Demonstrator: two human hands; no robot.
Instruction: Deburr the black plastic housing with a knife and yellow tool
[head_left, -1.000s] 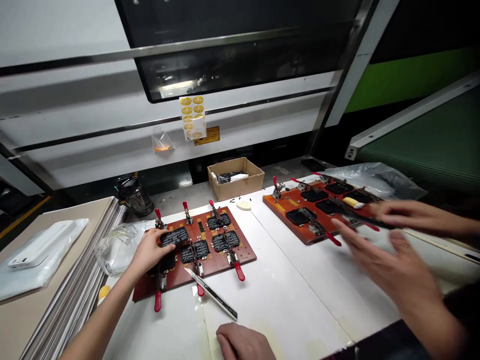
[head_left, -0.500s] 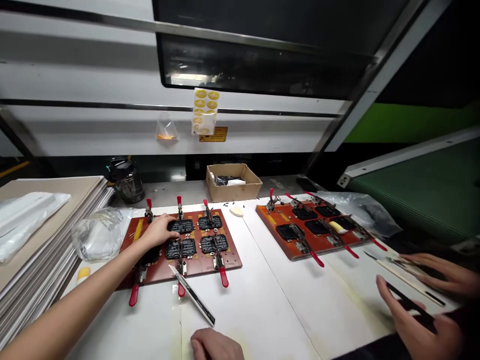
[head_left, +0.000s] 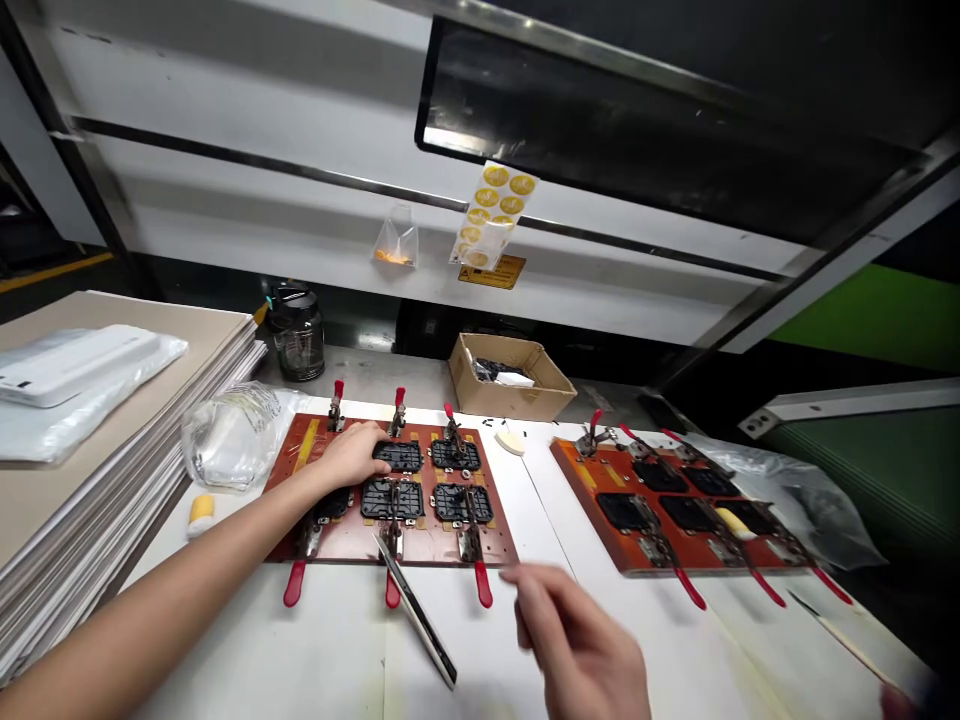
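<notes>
- Left grip [head_left: 349, 455]: arm reaching in low from the left, palm down, fingers together and lying flat, not clamped on anything.
- Black holder [head_left: 397, 456]: top row of the red-brown board [head_left: 420, 545], just beside the left grip's fingertips.
- Right grip [head_left: 577, 640]: raised over the white counter [head_left: 337, 640], fingers apart and blurred, nothing visible in them.
- Metal ruler [head_left: 416, 625]: slanted across the board's lower edge, near the right grip, not touching it.
- Red-handled clamps [head_left: 295, 583]: along the board's top and bottom edges.
- Second board [head_left: 577, 480]: further right on the counter, well apart from both grips.
</notes>
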